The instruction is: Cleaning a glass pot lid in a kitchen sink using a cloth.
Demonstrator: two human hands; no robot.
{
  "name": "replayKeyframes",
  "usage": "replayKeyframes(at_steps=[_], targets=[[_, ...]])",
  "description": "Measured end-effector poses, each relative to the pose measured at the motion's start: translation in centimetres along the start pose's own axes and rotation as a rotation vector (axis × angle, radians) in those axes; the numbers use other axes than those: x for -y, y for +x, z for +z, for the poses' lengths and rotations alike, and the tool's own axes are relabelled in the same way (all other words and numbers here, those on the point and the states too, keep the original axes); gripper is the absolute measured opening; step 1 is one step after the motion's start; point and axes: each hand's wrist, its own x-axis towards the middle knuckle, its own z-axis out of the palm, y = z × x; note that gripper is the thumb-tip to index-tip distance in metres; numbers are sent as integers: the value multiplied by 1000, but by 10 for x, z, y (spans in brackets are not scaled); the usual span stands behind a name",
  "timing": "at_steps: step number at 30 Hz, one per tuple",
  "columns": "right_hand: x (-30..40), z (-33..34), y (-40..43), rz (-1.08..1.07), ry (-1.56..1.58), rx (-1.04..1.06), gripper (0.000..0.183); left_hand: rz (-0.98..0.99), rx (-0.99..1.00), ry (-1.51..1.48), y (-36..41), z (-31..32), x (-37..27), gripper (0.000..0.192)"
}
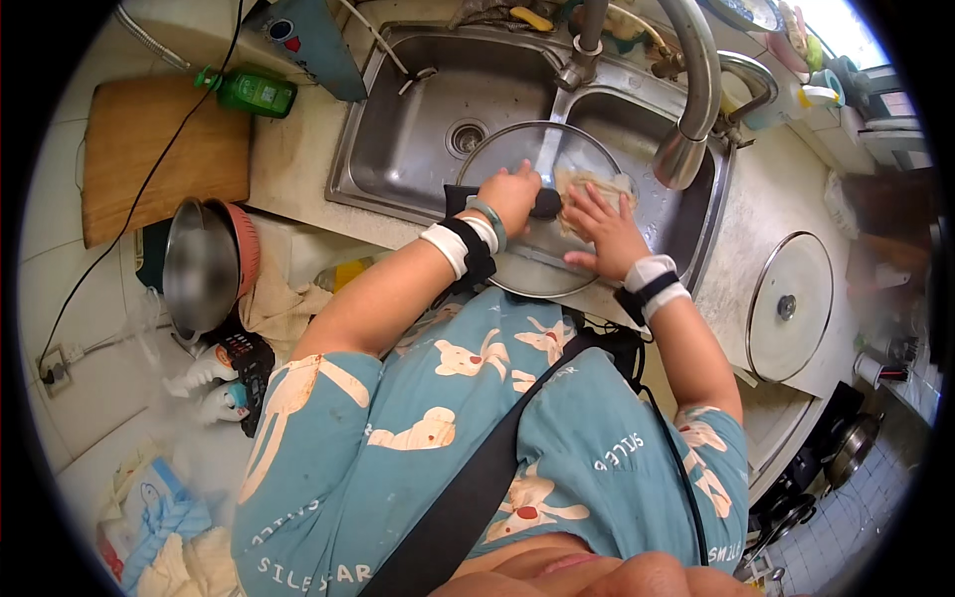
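A round clear glass lid with a metal rim lies over the front of the double-bowl steel sink, spanning the divider. My left hand grips the black knob at the lid's middle. Against the glass, my right hand presses a wet-looking beige cloth, its fingers spread over it. Part of the cloth is hidden under that hand. Both wrists wear white cuffs with black bands.
The tall faucet curves over the right bowl. A second glass lid lies on the right counter. To the left are a wooden cutting board, a green pump bottle and a steel bowl. A black cord hangs across the left side.
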Motion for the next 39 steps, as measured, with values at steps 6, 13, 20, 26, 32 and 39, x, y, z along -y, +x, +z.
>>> replayKeyframes(at_steps=[6, 13, 20, 26, 32, 39], targets=[[5, -4, 38, 110, -17, -143, 82, -53, -8, -35, 10, -2, 9, 71], [10, 14, -4, 39, -21, -113, 87, -17, 20, -2, 9, -4, 9, 71], [4, -11, 69, 138, -37, -94, 90, -10, 32, 9, 12, -12, 11, 69], [0, 5, 8, 61, 17, -99, 86, -83, -52, 50, 4, -8, 10, 66], [12, 8, 21, 132, -42, -95, 88, 41, -69, 125, -7, -7, 22, 54], [-6, 13, 45, 227, -68, -229, 91, -56, -43, 52, -22, -14, 55, 24]])
